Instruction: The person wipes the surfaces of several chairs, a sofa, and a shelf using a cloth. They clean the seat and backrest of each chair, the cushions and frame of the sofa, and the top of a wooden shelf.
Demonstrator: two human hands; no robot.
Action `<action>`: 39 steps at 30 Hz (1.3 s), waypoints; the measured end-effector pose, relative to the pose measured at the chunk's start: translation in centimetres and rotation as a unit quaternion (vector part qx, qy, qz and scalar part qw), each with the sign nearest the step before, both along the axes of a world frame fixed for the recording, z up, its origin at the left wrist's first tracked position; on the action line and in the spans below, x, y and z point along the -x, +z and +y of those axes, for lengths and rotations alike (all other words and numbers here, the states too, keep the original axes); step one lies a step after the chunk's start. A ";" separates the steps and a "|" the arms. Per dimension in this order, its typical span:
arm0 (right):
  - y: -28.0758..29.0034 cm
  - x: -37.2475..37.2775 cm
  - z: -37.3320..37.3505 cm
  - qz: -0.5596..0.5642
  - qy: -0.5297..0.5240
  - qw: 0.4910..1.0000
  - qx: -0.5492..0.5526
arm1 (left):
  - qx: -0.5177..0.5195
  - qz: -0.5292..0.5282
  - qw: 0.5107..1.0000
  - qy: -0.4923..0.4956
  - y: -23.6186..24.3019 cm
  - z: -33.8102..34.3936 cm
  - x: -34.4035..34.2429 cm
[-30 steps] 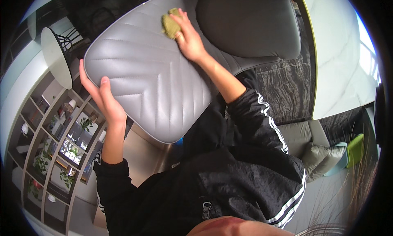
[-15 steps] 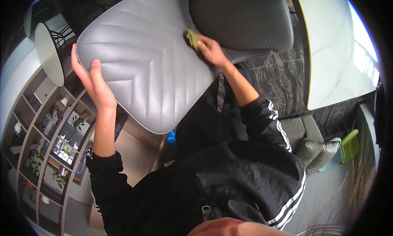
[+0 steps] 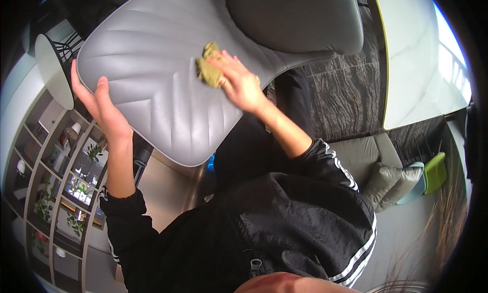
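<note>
Head view: chair (image 3: 203, 28) lengthwise toward lower-left

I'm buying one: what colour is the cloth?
The cloth is yellowish olive-green, seen best in the head view.

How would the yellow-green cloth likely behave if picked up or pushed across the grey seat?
The cloth is probably floppy, as it looks crumpled under the right hand. It seems light, being small beside the seat. It should slide fairly easily, since the seat looks smooth and glossy.
</note>
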State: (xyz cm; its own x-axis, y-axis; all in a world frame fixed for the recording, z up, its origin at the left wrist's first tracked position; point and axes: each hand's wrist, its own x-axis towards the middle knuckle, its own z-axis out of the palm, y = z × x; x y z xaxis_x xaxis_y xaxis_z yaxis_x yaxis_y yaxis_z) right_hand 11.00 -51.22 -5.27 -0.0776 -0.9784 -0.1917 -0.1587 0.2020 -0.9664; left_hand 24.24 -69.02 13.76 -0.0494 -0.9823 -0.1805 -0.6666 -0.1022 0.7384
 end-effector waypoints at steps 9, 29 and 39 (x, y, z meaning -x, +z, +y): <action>-14.5 5.5 5.6 0.170 -0.029 0.969 -0.179 | 0.010 -0.035 0.999 -0.005 -0.1 0.0 0.6; 13.1 -4.9 1.5 0.010 0.021 0.968 0.248 | 0.043 -0.013 0.999 0.004 -0.3 0.3 -0.3; 0.7 -0.1 3.5 0.003 -0.047 0.998 0.029 | 0.031 -0.012 0.999 0.008 -0.2 0.4 0.1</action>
State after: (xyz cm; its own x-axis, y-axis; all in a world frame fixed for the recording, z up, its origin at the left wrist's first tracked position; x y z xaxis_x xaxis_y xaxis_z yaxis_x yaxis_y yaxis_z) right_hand 11.15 -47.75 -4.61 -0.1709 -0.9760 -0.1351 -0.1477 0.1610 -0.9758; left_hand 24.17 -68.66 13.59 -0.0294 -0.9924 -0.1193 -0.6832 -0.0672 0.7271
